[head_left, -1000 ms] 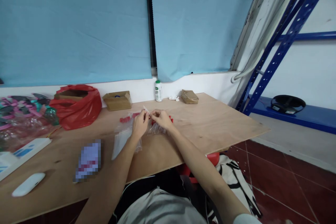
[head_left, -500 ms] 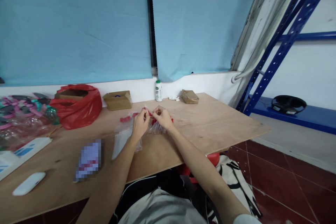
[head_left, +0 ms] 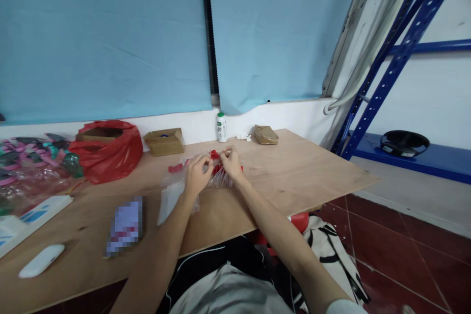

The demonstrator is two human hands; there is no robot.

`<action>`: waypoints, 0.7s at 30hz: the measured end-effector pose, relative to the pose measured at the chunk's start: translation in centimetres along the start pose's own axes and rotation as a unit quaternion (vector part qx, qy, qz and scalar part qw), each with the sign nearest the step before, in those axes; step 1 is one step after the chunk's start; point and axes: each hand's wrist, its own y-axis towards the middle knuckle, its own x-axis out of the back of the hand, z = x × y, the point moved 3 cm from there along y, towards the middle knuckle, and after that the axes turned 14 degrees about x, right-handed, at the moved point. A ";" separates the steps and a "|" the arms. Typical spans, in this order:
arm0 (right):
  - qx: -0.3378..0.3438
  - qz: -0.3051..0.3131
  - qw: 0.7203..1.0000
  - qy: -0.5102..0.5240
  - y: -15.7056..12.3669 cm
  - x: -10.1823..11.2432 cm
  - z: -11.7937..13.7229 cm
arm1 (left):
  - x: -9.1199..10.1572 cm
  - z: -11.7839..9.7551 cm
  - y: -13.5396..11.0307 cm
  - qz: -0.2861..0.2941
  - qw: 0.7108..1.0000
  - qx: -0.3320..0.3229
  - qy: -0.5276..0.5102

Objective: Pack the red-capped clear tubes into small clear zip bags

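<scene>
A small red piece (head_left: 215,155) is held up between two bare hands over a wooden surface (head_left: 294,171), just above a heap of clear plastic sleeves (head_left: 220,180) with red ends. The grip of the left hand (head_left: 197,174) is drawn nearly closed, thumb and forefinger pinched at one side of the piece; the other side is met by the right hand (head_left: 231,164), its fingertips likewise brought together. How much of the piece is covered by the fingers cannot be told. By its size it is judged light and easily dropped; its stiffness cannot be made out, though a smooth, slightly slippery face may be expected. It would best be taken by opposite edges, with a light fingertip pinch. More red pieces (head_left: 175,168) are seen beside the left hand, and flat clear bags (head_left: 172,199), presumably thin, limp and easily creased, are spread near the left wrist.
</scene>
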 end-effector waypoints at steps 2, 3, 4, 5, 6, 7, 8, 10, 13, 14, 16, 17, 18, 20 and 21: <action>-0.018 -0.005 0.999 0.050 0.2 0.1 -0.2 | 0.5 0.2 0.3 -0.036 0.999 -0.002 0.004; -0.026 -0.004 0.997 0.074 0.3 0.2 -0.2 | 0.7 0.4 0.4 -0.057 0.998 -0.001 0.001; -0.031 0.001 0.995 0.098 0.3 0.2 -0.3 | 0.9 0.7 0.6 -0.073 0.997 -0.002 -0.007; -0.033 0.006 0.992 0.123 0.4 0.2 -0.3 | 0.9 1.1 0.8 -0.080 0.997 -0.006 -0.020; -0.033 0.013 0.988 0.150 0.4 0.2 -0.3 | 0.8 1.6 0.9 -0.076 0.996 -0.014 -0.036; -0.033 0.019 0.983 0.177 0.5 0.2 -0.2 | 0.6 2.2 1.1 -0.059 0.997 -0.022 -0.054; -0.033 0.024 0.978 0.203 0.5 0.1 -0.2 | 0.2 2.8 1.2 -0.031 0.997 -0.024 -0.071; -0.038 0.027 0.968 0.248 0.5 0.1 0.1 | -0.7 4.0 1.3 0.046 0.994 -0.012 -0.100; -0.051 0.032 0.957 0.285 0.5 0.2 0.6 | -1.8 5.0 1.3 0.120 0.984 0.018 -0.131; -0.055 0.035 0.954 0.291 0.5 0.2 0.7 | -2.0 5.1 1.3 0.126 0.981 0.025 -0.142; -0.060 0.042 0.954 0.291 0.5 0.3 0.8 | -2.3 4.8 1.3 0.126 0.977 0.035 -0.167; -0.056 0.045 0.957 0.280 0.6 0.3 0.8 | -2.4 4.6 1.4 0.125 0.975 0.040 -0.181; -0.046 0.049 0.963 0.259 0.6 0.5 0.8 | -2.5 4.4 1.4 0.125 0.972 0.048 -0.195; -0.013 0.059 0.979 0.195 0.8 0.8 0.6 | -2.7 4.1 1.5 0.132 0.965 0.071 -0.215; 0.004 0.063 0.986 0.157 0.9 0.9 0.5 | -2.7 4.0 1.6 0.136 0.961 0.086 -0.224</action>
